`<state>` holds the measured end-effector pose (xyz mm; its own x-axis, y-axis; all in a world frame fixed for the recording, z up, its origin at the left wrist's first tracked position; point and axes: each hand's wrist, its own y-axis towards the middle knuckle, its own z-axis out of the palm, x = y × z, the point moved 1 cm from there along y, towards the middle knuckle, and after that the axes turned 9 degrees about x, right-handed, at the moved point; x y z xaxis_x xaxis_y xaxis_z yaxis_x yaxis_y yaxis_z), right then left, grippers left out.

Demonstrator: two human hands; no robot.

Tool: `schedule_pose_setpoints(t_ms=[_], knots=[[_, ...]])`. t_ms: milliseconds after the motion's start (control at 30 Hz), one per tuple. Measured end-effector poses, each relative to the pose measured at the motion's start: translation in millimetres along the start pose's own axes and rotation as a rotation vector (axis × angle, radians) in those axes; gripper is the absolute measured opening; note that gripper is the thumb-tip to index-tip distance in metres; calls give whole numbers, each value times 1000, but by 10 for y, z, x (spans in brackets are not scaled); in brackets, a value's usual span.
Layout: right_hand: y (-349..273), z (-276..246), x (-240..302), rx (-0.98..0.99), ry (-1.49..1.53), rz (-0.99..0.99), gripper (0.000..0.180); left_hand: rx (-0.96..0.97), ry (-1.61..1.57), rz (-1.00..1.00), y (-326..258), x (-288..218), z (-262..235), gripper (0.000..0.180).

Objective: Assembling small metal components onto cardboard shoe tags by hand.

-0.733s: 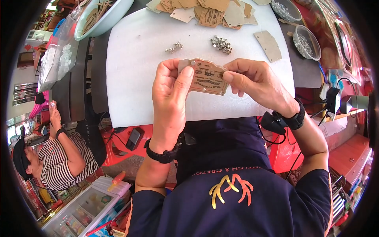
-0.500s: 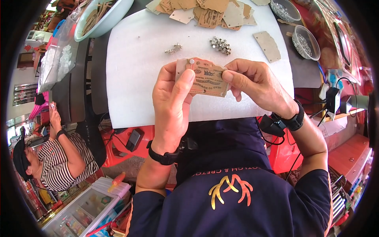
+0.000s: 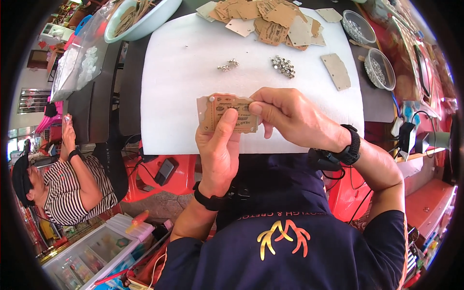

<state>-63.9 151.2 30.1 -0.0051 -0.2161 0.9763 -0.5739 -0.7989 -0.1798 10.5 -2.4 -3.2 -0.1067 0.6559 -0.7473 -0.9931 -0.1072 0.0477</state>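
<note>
I see both hands raised over the near edge of a white foam mat [image 3: 183, 96], sharing one small brown tag [image 3: 231, 114] between them. The left hand [image 3: 220, 150] comes up from below, its thumb pressed flat on the printed face of the tag and its other fingers curled shut behind it. The right hand [image 3: 295, 118] reaches in from the right and pinches the tag's right end, thumb and forefinger closed on it, the remaining fingers folded loosely. A small silvery stud sits at the tag's upper left corner, on what looks like a pale backing piece sticking out to the left (I cannot tell whether it is a second tag or part of the first).

Further away on the mat lie two little heaps of metal rivets: a small cluster [image 3: 228, 65] to the left and a larger heap [image 3: 283, 66] to the right, well apart from the hands. At the far edge is a loose pile of brown tags [image 3: 270, 21], and one plain card [image 3: 337, 71] lies alone near the right edge. Two round bowls of small metal parts [image 3: 378, 68] stand just off the mat on the right. A pale green basin [image 3: 140, 19] holding more tags sits far left. Another person in a striped shirt [image 3: 63, 186] sits at the left, below the table.
</note>
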Motion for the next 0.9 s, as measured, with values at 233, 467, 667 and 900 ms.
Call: schedule_pose_setpoints(t_ms=[233, 467, 667, 900], knots=[[327, -25, 0, 100, -236, -52, 28, -62, 118, 21, -36, -76, -235, 27], [770, -600, -31, -166, -728, -192, 17, -113, 7, -48, -35, -58, -407, 28], [957, -638, -140, -169, -811, -122, 14, -145, 21, -53, -12, -73, -345, 20], [1011, -585, -183, -210, -997, -208, 13, -109, 25, -53, -36, -42, -423, 29]])
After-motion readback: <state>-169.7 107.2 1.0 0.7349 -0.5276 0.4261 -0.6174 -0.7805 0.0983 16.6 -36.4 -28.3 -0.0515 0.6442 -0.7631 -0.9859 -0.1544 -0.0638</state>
